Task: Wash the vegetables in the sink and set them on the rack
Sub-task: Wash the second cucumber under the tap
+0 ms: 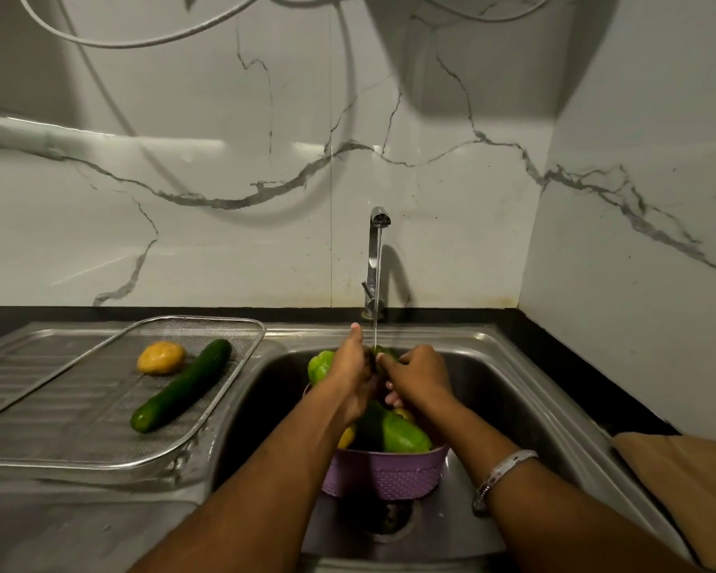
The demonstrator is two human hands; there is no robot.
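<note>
Head view, left hand [354,363] and right hand [416,376] gripping green vegetable [383,351]

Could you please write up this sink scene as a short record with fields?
tap: faucet running, stream falling between the hands
hands: left hand and right hand together grip a dark green vegetable under the water
basket: purple colander in the sink, holding green peppers and other vegetables
rack: mesh tray on the drainboard
on rack: cucumber and a yellow vegetable
</note>
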